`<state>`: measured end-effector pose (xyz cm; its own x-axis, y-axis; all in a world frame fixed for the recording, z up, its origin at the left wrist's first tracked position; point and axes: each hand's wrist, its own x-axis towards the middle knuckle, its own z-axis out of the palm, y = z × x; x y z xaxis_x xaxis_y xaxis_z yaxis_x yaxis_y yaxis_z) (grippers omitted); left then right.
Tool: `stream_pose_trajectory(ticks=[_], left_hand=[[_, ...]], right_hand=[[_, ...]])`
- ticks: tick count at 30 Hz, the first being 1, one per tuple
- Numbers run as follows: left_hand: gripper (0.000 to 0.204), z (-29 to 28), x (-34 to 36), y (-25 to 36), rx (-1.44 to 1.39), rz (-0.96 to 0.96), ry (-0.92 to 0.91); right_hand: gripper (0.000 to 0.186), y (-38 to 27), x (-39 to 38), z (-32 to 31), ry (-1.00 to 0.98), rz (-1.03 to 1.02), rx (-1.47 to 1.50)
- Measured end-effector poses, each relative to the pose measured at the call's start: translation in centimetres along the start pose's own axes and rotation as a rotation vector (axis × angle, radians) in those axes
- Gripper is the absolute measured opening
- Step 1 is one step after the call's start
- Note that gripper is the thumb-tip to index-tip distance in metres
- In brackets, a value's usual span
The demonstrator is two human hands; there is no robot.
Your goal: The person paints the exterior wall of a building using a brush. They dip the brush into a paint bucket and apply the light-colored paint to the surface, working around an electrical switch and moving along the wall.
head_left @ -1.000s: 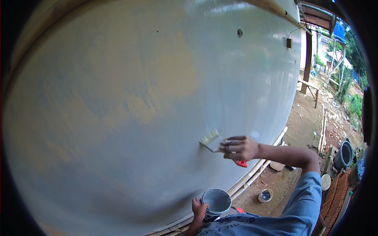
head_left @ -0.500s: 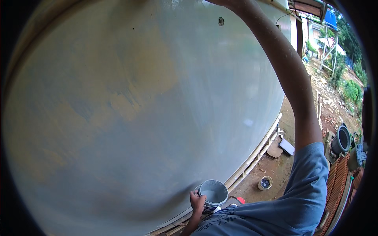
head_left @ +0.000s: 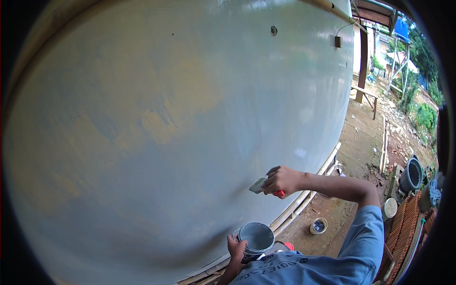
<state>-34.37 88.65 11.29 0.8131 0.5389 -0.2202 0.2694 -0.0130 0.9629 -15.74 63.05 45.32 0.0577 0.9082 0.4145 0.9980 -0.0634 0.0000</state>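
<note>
Holding a small paint pot (head_left: 256, 237) close to the body, the left hand (head_left: 236, 248) has its fingers wrapped tight round the side of it. The pot sits low and level, so the pale grey paint inside does not spill and the brush can reach it fast. How full it is I cannot tell; only a grey inside shows.

A bit farther out, the right hand (head_left: 283, 180) is shut tight on a paintbrush (head_left: 260, 185). Its red handle pokes out under the fist. The bristle end points left and touches the wall (head_left: 156, 123), with the arm stretched out to reach it.

The wall is big and fills most of the view. It is mostly pale grey, with yellow-brown patches on the left where the colour looks thin. A small dark hole (head_left: 273, 31) is high up on it.

Down on the dirt ground (head_left: 354, 142), near the foot of the wall, stands a little open tin (head_left: 318, 225) with something dark in it. Farther right is a round white lid or tub (head_left: 390, 207); I cannot tell which. Past that stands a big dark bucket (head_left: 411, 175); what is in it is hidden. Far off there is a wooden bench (head_left: 365, 97) and green bushes (head_left: 425, 116).
</note>
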Motion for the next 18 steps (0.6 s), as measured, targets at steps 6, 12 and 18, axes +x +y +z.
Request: stream_pose_trajectory(ticks=[6, 12, 18], left_hand=[[0.058, -0.5, 0.8, 0.5, 0.086, 0.030, -0.060], [0.053, 0.0, -0.5, 3.6, 0.068, -0.012, -0.062], [0.056, -0.5, -0.9, 3.5, -0.049, -0.052, -0.061]], right_hand=[[0.008, 2.1, 7.2, -16.7, 0.452, 0.051, -0.004], [0.012, 6.7, 13.4, -28.8, 0.981, -0.238, -0.482], [0.022, 9.4, 7.2, -8.3, 0.870, -0.037, -0.407]])
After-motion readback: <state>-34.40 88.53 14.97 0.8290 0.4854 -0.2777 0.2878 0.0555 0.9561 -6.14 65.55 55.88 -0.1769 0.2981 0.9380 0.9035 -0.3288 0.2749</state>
